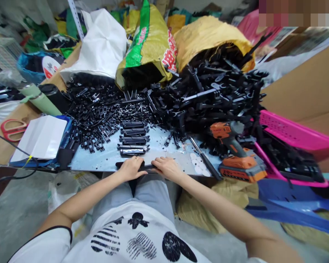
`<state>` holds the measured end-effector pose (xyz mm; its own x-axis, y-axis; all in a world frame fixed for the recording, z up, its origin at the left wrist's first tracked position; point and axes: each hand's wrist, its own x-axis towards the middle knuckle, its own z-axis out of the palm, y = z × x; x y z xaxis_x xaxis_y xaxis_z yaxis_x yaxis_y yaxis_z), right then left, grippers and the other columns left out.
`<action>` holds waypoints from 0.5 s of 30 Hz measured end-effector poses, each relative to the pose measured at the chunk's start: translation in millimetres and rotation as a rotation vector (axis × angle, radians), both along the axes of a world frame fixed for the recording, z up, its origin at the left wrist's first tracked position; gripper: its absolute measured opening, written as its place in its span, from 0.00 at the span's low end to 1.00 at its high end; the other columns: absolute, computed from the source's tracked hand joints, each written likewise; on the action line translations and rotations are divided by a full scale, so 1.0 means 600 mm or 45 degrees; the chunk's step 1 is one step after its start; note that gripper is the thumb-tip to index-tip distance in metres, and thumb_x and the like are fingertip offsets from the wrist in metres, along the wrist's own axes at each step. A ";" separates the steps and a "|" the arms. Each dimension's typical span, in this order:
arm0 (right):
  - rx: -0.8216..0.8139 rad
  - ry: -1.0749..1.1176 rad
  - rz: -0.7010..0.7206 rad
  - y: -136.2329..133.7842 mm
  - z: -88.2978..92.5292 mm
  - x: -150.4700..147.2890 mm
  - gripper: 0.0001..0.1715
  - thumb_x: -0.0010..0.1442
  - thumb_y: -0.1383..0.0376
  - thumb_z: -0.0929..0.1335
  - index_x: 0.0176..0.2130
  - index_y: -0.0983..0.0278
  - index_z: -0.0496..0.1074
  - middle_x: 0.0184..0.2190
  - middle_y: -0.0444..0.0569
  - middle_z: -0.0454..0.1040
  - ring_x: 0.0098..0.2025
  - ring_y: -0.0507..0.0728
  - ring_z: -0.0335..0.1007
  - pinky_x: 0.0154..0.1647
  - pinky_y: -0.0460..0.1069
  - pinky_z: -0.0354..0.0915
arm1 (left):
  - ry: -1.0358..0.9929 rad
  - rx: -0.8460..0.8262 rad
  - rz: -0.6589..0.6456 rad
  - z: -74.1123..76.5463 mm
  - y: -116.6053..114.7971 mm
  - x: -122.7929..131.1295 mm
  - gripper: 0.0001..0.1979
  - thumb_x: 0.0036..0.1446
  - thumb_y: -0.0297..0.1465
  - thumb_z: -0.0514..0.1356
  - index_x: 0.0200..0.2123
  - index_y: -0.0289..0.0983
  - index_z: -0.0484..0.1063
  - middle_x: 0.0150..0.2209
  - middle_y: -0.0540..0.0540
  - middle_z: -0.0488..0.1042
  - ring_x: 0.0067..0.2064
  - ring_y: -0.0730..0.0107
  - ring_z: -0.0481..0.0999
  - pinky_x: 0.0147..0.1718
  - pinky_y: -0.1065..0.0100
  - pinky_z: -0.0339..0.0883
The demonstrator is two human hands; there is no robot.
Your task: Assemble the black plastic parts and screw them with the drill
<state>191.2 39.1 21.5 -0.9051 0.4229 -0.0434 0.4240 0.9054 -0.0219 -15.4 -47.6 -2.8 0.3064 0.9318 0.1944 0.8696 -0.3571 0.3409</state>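
At the front edge of the table, my left hand (132, 167) is closed around a long black plastic part (121, 165), whose left end sticks out past the fingers. My right hand (164, 166) grips the other end of this black part, fingers bent over it. Just beyond my hands lies a row of several similar black parts (134, 140), set one behind another. Small black pieces (98, 117) are heaped to the left behind the row. A larger pile of long black parts (205, 95) rises at the right.
An orange cordless drill (233, 146) and a rod with a black handle (205, 159) lie to the right, beside a pink basket (298, 135) of black parts. Scissors (13, 129), papers (44, 137) and a green bottle (41, 100) sit left. Sacks (150, 40) stand behind.
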 end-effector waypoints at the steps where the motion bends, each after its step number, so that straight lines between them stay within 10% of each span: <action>1: -0.009 0.031 -0.012 0.009 -0.017 0.009 0.20 0.66 0.53 0.59 0.42 0.64 0.70 0.36 0.50 0.72 0.37 0.55 0.65 0.34 0.49 0.51 | 0.019 0.015 -0.023 0.006 0.012 -0.003 0.28 0.55 0.51 0.56 0.50 0.36 0.65 0.45 0.38 0.72 0.50 0.55 0.70 0.46 0.58 0.66; 8: 0.002 0.242 -0.166 0.059 -0.046 0.029 0.23 0.65 0.52 0.59 0.52 0.61 0.68 0.47 0.53 0.70 0.47 0.59 0.64 0.45 0.53 0.58 | 0.078 -0.038 0.847 0.045 0.220 -0.172 0.18 0.63 0.28 0.46 0.53 0.33 0.64 0.50 0.35 0.69 0.52 0.58 0.69 0.50 0.59 0.63; 15: 0.018 0.448 -0.241 0.207 -0.002 -0.149 0.18 0.67 0.60 0.58 0.49 0.64 0.70 0.44 0.54 0.71 0.47 0.58 0.63 0.49 0.51 0.60 | 0.147 -0.190 0.926 0.009 0.317 -0.243 0.12 0.59 0.25 0.52 0.43 0.30 0.71 0.43 0.34 0.74 0.47 0.57 0.73 0.47 0.62 0.65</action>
<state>101.8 163.0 20.4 -0.7697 0.5821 0.2621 0.5524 0.8131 -0.1838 -161.0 142.8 2.8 -0.3856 0.9211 0.0544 0.9019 0.3638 0.2328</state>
